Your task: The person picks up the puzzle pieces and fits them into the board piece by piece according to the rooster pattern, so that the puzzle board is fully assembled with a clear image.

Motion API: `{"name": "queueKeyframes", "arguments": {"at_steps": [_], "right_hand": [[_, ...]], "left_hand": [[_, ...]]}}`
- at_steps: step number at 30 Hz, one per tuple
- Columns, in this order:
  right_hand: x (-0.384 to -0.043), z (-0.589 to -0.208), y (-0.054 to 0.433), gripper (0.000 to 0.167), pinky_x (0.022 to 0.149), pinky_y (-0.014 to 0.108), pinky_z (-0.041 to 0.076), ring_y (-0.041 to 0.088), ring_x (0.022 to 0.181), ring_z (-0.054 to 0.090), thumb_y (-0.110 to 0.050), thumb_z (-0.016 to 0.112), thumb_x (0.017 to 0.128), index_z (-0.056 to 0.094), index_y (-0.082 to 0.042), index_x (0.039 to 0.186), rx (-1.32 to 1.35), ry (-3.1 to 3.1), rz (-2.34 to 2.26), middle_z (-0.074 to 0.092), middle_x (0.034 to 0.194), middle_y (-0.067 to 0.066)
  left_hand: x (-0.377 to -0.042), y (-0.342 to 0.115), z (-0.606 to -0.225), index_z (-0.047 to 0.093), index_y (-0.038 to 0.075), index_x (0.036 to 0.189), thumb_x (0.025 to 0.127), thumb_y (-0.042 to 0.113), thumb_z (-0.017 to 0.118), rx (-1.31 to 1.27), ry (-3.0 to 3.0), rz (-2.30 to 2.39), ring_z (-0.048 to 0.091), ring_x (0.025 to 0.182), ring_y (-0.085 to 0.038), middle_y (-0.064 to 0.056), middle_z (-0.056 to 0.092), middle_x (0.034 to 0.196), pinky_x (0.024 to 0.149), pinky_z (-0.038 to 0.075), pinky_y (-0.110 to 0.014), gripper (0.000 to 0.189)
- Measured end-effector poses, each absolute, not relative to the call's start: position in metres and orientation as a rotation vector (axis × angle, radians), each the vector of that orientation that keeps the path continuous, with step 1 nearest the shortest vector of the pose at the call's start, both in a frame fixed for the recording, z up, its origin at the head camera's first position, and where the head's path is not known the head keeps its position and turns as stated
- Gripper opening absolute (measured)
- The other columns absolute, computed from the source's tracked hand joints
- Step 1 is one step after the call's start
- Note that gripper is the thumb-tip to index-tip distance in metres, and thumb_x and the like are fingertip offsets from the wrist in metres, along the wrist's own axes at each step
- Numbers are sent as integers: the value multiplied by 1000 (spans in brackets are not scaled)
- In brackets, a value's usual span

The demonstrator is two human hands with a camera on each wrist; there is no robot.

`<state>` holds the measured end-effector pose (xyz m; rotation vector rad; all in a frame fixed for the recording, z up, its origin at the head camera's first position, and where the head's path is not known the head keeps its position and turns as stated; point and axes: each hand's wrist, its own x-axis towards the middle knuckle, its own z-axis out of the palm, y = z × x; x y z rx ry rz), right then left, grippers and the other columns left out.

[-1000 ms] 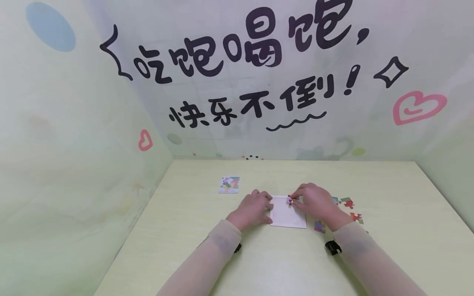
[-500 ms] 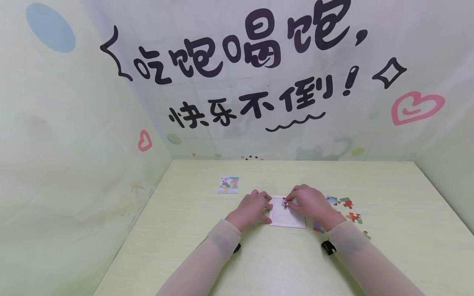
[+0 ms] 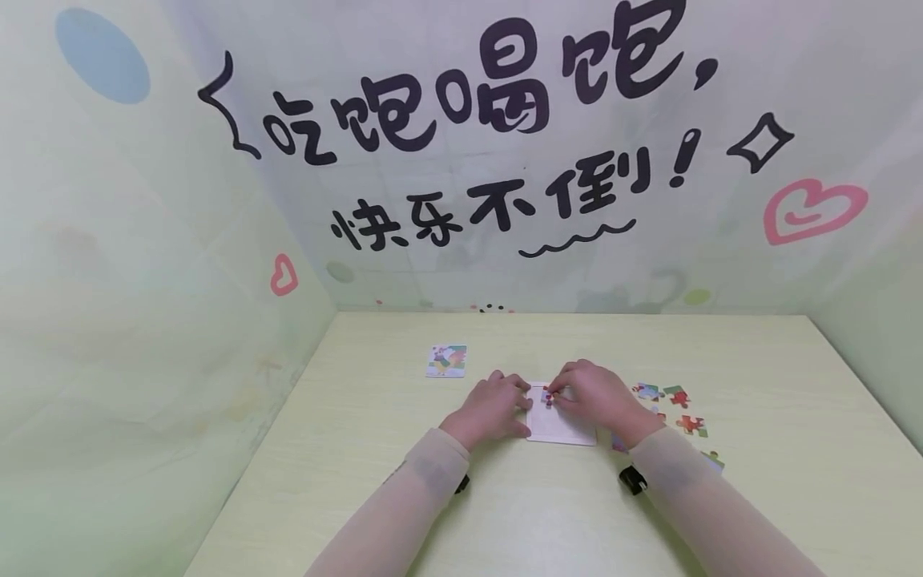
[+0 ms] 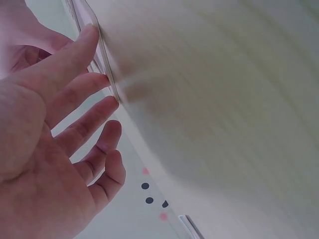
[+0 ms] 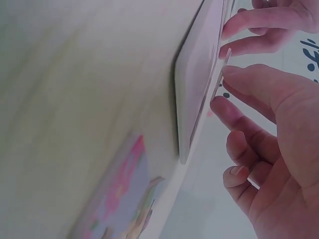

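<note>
A white puzzle tray [image 3: 565,430] lies flat in the middle of the table. My left hand [image 3: 493,407] rests at its left side, thumb [image 4: 88,37] and fingertips touching the edge, the fingers only gently bent. Over the tray's upper left part, my right hand [image 3: 602,398] pinches a small jigsaw piece [image 3: 546,397] between thumb and forefinger. In the right wrist view that piece [image 5: 221,79] shows edge-on, tilted close above the tray [image 5: 199,69]. The other right fingers curl loosely beneath.
Several loose jigsaw pieces [image 3: 692,423] lie to the right of the tray, some partly hidden by the right arm. A square picture card [image 3: 446,361] lies at the back left. A printed wall [image 3: 433,280] rises behind the table [image 3: 534,513].
My right hand has carried the jigsaw piece left across the tray toward its upper left corner, uncovering more loose pieces on the right. My left hand stays at the tray's edge.
</note>
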<state>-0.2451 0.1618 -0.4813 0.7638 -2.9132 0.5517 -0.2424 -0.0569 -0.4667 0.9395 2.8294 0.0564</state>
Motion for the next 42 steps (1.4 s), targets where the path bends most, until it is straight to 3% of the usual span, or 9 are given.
{"name": "queueKeyframes", "arguments": {"at_steps": [18,24,42], "right_hand": [[-251,-484,152,16,85,44,57,21,96,65,-10,78,87,82,-19,99,825,-2946,531,73,99,-4],[-253,-485,149,16,87,45,57,22,99,65,-11,78,88,82,-18,101,844,-2960,531,73,102,-2],[-255,-484,148,14,87,44,57,19,94,66,-15,83,87,83,-20,100,780,-2969,558,72,97,-4]], "left_hand": [[-243,-58,-466,75,26,128,85,48,83,947,2818,53,54,118,-20,5,60,147,91,49,-33,49],[-242,-59,-469,74,26,129,85,46,83,889,2811,77,54,123,-19,6,58,148,97,49,-33,49],[-243,-56,-470,75,26,127,84,45,85,914,2824,101,55,122,-20,5,60,147,95,50,-33,48]]}}
